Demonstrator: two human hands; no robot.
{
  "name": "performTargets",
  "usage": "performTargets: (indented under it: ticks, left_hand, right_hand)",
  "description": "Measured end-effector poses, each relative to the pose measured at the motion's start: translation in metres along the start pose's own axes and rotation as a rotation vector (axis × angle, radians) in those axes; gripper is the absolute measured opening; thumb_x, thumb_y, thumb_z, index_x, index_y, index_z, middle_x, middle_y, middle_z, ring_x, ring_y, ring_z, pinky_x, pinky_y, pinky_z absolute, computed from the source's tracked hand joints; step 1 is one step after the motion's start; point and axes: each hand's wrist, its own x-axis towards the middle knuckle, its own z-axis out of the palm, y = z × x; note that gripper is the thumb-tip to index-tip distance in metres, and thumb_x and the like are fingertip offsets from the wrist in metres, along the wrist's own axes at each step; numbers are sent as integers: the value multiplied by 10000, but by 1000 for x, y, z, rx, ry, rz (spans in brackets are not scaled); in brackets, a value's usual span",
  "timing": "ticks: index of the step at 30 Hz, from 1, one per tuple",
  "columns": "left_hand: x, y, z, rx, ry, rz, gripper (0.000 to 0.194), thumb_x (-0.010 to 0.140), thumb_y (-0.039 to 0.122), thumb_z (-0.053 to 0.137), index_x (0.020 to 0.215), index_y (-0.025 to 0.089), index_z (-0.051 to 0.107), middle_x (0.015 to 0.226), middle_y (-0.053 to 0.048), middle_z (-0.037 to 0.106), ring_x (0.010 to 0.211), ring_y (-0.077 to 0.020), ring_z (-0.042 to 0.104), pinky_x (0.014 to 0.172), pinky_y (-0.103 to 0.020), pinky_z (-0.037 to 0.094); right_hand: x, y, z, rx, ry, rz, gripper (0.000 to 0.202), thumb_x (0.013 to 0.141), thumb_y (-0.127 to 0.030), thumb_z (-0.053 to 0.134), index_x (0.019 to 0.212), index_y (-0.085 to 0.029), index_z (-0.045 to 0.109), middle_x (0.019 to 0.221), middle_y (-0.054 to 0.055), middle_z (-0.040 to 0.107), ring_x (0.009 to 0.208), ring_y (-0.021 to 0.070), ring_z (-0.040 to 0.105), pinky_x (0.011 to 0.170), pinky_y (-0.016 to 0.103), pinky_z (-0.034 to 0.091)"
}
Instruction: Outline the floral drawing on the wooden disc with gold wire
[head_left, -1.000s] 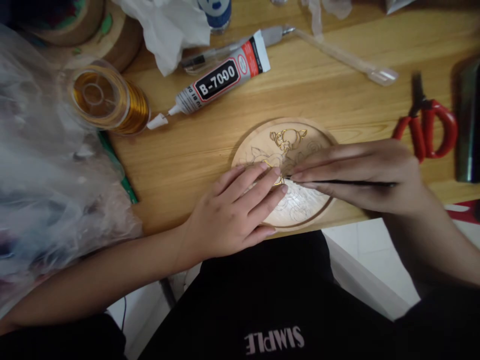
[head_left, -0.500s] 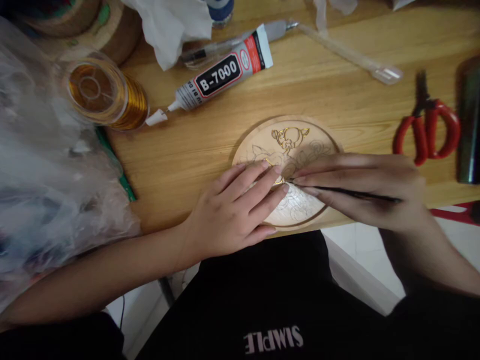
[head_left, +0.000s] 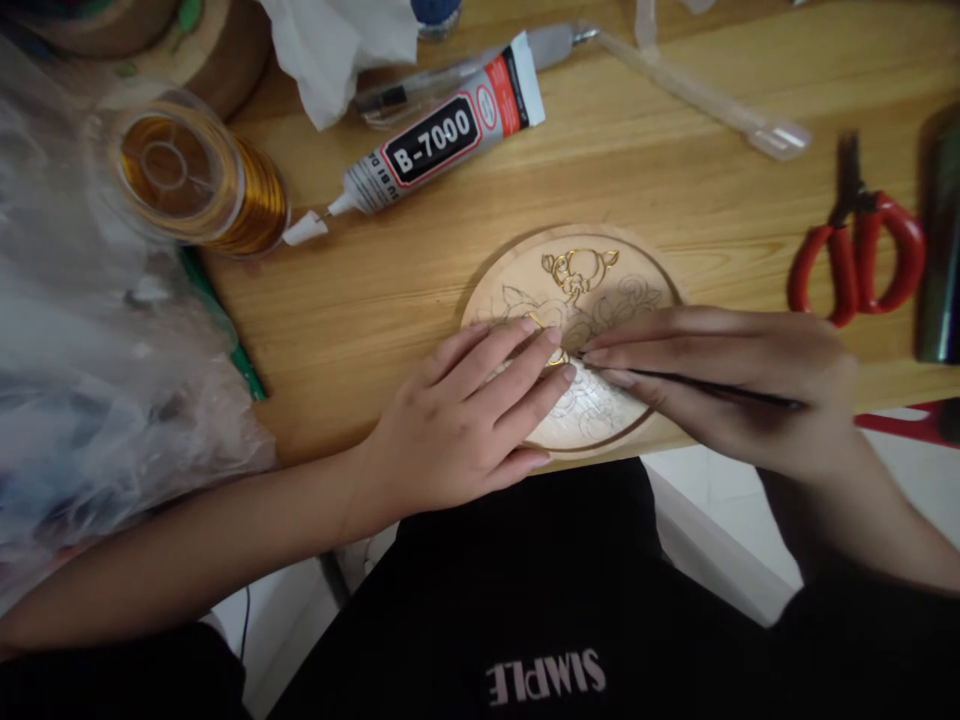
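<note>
The right hand is turned slightly lower than a moment ago, exposing more of the shaft of the dark tool. The tool tip remains near the same spot on the disc, so the working point appears essentially unchanged. The left hand keeps its position.

The disc lies flat on the table, at the centre of the frame. It bears drawn lines and, near its upper edge, a gold outline. The left hand lies palm down over the lower left part of the disc, open, fingers extended and close together, grasping nothing visible. The right hand is closed in a pinch on the tool, its fingertips over the disc, just beside the left fingertips.

The glue and spool lie at upper left; the pliers lie at right.

The tool tip is too small and shaded to identify, and its contact with the disc cannot be confirmed. The left hand hides part of the disc and part of a second gold section. The dark object is cut off at the right edge.
</note>
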Motion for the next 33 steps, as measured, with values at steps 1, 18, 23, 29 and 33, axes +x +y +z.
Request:
performTargets:
  ticks: [1,18,23,29,33]
  left_hand:
    - [0,0,0,-3,-1,0,535,981,483,537,1355,102,572,1429,-163,577,1340,-321,518,1096,-463,445]
    - [1,-2,0,17,17,29,535,985,492,523,1343,98,582,1405,-166,599,1314,-330,541,1067,-474,460]
    - [0,-3,1,21,27,28,561,979,525,526,1351,110,581,1413,-163,594,1322,-327,531,1077,-472,446]
    - [0,-2,1,18,9,27,558,983,520,519,1358,110,570,1435,-164,574,1339,-320,511,1089,-465,432]
    - [0,-2,1,18,6,27,549,976,509,535,1351,109,571,1433,-171,574,1340,-317,512,1093,-463,432]
  right_hand:
    - [0,1,0,-5,-1,-4,227,852,-71,700,1055,-170,726,1020,69,770,947,125,734,837,242,605]
    - [-7,6,2,66,17,-26,283,825,-31,697,1083,-139,737,1046,100,763,949,155,739,830,259,608]
    - [-7,6,4,61,13,-19,253,825,-31,694,1061,-107,744,1052,122,762,959,166,740,845,265,605]
    - [-6,6,2,49,0,-36,241,834,-40,688,1059,-103,748,1056,119,761,969,151,737,862,235,598]
    - [-4,8,1,37,-10,-56,259,838,-56,692,1076,-140,749,1062,93,763,970,149,741,867,233,605]
